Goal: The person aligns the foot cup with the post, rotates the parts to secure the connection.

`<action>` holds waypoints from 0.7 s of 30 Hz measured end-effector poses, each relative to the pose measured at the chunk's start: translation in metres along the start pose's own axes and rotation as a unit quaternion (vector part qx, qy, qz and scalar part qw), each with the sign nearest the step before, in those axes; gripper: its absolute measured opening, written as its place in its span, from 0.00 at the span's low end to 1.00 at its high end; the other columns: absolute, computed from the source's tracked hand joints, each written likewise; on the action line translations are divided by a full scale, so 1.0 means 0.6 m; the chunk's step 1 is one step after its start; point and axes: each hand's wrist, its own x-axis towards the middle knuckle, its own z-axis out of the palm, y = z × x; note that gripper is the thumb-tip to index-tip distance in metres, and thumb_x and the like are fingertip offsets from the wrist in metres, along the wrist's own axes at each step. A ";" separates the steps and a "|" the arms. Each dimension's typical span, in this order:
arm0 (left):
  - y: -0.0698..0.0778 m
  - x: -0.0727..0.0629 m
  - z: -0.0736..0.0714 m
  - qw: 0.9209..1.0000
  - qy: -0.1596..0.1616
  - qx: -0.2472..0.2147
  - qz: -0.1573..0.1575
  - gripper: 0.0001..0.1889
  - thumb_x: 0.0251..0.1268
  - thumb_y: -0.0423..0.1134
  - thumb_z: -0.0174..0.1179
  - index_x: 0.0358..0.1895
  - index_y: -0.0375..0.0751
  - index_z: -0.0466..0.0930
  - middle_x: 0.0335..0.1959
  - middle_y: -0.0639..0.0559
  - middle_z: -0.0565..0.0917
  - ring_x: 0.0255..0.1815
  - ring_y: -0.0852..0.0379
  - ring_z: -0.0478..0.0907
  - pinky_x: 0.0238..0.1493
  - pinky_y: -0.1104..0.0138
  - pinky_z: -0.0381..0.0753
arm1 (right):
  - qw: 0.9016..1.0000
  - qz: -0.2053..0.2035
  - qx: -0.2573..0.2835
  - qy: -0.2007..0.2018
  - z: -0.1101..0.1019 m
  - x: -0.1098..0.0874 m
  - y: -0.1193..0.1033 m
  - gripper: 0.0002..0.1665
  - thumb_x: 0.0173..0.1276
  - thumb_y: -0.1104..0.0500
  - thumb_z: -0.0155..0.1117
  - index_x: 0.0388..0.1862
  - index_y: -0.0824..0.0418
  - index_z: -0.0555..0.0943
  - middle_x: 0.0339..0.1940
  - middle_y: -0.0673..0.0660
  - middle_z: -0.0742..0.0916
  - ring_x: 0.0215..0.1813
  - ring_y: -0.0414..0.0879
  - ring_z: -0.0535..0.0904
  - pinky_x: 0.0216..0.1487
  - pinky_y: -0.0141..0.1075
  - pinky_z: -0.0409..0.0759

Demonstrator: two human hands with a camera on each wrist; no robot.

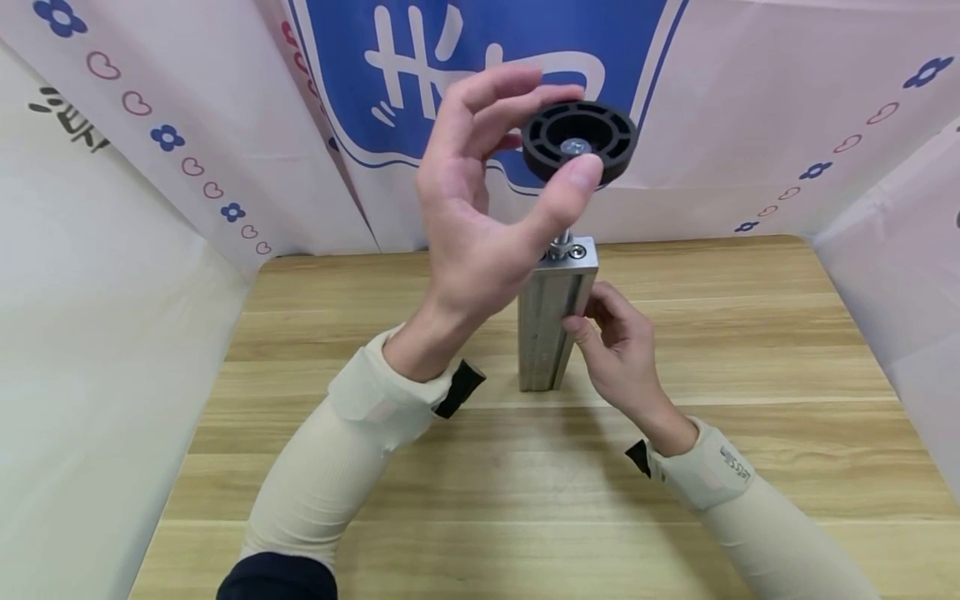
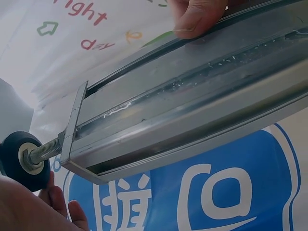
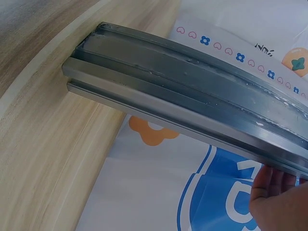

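Your left hand point(image 1: 476, 237) pinches the rim of a round black foot point(image 1: 577, 125), thumb on its near edge and fingers curled round the far side. Lower down and to the right, your right hand point(image 1: 622, 358) grips the edge of an aluminium profile point(image 1: 551, 325), thumb against one side. That profile stands upright on the table point(image 1: 750, 350), between your two forearms, and the foot sits above its top end.

Look at the foot: a matt, dark disc with a ribbed, hollowed face and a shiny bolt head point(image 1: 576, 147) at its centre. Its bare metal threaded rod point(image 2: 47, 150) runs into a flat, squared end plate point(image 2: 74, 120), where a small screw point(image 1: 577, 251) shows. Long grooves run down the profile's silvery faces, flecked with pale marks.

Around your wrists are cream, ribbed sleeves point(image 1: 322, 467). Under everything, the table has a smooth, striped wood grain; behind it hangs a creased white sheet point(image 1: 750, 108) printed with a blue panel point(image 1: 525, 25), hearts and flowers.
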 end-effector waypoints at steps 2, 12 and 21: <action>-0.002 0.000 0.000 1.000 0.001 -0.013 0.003 0.26 0.60 0.32 0.64 0.58 0.19 0.70 0.52 0.26 0.87 0.52 0.46 0.87 0.53 0.62 0.78 | 1.000 0.002 -0.002 0.000 0.000 0.000 0.000 0.36 0.73 0.47 0.66 0.56 0.82 0.78 0.48 0.43 0.87 0.46 0.39 0.81 0.51 0.29 0.82; -0.004 0.000 -0.001 1.000 -0.006 -0.003 0.004 0.28 0.60 0.35 0.61 0.60 0.18 0.70 0.57 0.26 0.83 0.58 0.50 0.83 0.54 0.64 0.77 | 1.000 0.004 -0.009 -0.003 0.000 0.000 0.000 0.36 0.73 0.46 0.66 0.57 0.81 0.78 0.48 0.43 0.87 0.45 0.39 0.80 0.50 0.29 0.82; 0.012 0.008 0.004 0.997 0.008 0.071 -0.024 0.37 0.47 0.35 0.76 0.62 0.22 0.72 0.50 0.39 0.80 0.55 0.62 0.75 0.57 0.67 0.74 | 1.000 -0.002 -0.002 -0.002 0.000 -0.001 0.000 0.36 0.73 0.47 0.66 0.56 0.82 0.78 0.48 0.43 0.87 0.45 0.39 0.80 0.49 0.29 0.81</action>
